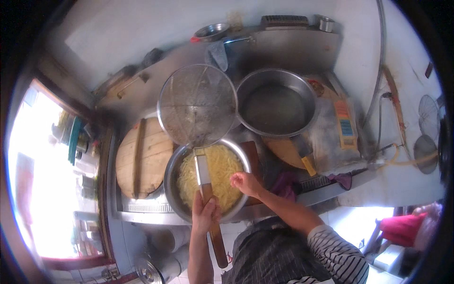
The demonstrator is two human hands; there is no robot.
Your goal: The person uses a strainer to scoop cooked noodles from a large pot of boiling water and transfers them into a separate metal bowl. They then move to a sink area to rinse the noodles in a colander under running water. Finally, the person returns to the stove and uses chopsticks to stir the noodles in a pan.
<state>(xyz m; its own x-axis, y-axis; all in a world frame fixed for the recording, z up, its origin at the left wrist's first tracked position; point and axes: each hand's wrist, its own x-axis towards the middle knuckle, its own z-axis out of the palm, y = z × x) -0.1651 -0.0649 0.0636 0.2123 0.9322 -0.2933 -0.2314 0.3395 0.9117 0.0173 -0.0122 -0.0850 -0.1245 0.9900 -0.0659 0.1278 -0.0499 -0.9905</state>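
Crowding steel counter [142,208], wooden lid [142,158], empty basin [276,102], bright window [42,175]

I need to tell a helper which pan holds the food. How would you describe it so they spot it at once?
Start at the round wooden lid on the steel counter. Right beside it sits a metal basin. Unlike the empty basin behind, it is heaped with pale yellow shreds.

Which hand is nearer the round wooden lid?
Left. The left hand grips the strainer's wooden handle, nearer the round wooden lid; the right hand is farther, over the noodle bowl's right rim.
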